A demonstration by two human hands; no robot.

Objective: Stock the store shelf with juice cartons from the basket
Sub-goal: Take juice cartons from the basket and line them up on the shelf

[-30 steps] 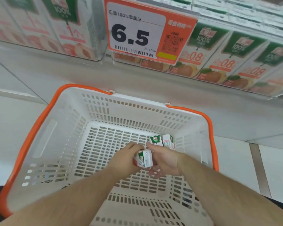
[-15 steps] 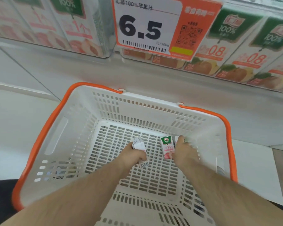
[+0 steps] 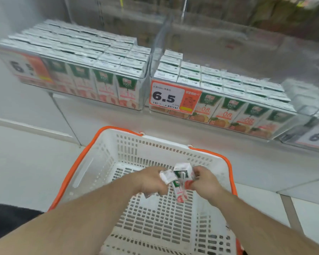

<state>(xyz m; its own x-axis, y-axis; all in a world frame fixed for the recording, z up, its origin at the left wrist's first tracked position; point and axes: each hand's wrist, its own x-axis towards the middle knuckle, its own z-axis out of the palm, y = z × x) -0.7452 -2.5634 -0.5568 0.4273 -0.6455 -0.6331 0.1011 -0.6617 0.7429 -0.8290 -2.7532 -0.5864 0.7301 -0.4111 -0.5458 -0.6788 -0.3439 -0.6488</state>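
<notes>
Juice cartons (image 3: 180, 192) sit bunched between both hands above the white basket (image 3: 107, 162) with its orange rim. The left hand (image 3: 151, 181) has its grip curled round one carton (image 3: 167, 176); the right hand (image 3: 203, 181) has its grip closed on another (image 3: 183, 170). Motion blur hides the exact count. Beyond, the shelf (image 3: 173, 122) carries packed rows behind a 6.5 price tag (image 3: 171, 97).

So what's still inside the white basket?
Over the basket, the left hand and right hand hold small juice cartons. The visible floor looks bare; arms cover the rest.
</notes>
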